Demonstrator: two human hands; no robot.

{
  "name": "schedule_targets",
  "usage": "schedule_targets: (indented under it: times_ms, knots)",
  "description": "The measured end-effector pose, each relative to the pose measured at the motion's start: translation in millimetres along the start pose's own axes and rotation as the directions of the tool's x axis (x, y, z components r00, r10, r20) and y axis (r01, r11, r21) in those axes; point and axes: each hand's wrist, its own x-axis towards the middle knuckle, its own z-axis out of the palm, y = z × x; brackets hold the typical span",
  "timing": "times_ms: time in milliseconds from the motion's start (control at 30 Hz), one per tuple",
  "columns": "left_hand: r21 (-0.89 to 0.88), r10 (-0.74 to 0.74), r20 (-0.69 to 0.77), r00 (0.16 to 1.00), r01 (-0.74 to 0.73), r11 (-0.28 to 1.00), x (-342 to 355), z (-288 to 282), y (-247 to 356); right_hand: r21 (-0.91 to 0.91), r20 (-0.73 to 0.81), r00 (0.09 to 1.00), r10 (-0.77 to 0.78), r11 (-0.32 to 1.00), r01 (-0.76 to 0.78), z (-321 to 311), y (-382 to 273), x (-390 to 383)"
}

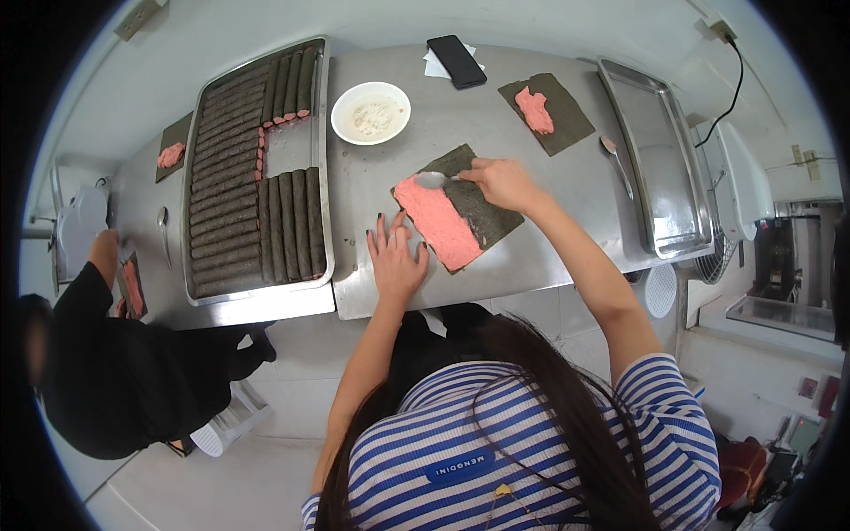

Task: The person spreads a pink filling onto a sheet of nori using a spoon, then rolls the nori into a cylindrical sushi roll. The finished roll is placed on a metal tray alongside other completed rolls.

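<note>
A dark green seaweed sheet (500,221) lies on the steel table in front of me. Pink paste (443,226) is spread in a thick band over its left part, from the far corner to the near one. My right hand (503,184) grips a metal spoon (431,180), its bowl resting on the paste near the far left corner. With fingers spread, my left hand (397,261) rests on the near left edge of the sheet, holding nothing.
A tray (329,221) of dark seaweed rolls stands at left, beside a white bowl (371,113) of pale liquid. Farther right are another seaweed sheet (567,119) with paste, a spoon (617,166) and a metal tray (655,150). A phone (456,62) lies behind. A co-worker in black (133,363) works at far left.
</note>
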Motion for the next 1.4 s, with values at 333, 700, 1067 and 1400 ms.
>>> schedule_targets:
  times_ms: [333,700,1067,1400]
  knots:
    - [0.032,-0.024,0.008,1.0,0.024,0.999,-4,1,-3,0.259,0.162,0.987,0.018,0.964,-0.06,-25,4,-52]
    - [0.021,0.026,-0.031,0.999,-0.026,0.999,-2,5,-3,0.112,0.102,0.995,0.01,0.993,-0.022,3,2,-20]
    - [0.021,0.006,-0.034,0.999,-0.006,1.0,-3,3,-1,0.205,0.32,0.947,-0.04,0.978,-0.028,-40,-1,-57]
    - [0.021,0.006,-0.033,0.999,-0.005,1.0,-3,3,-3,0.122,0.304,0.952,-0.047,0.993,0.01,-12,-20,-57]
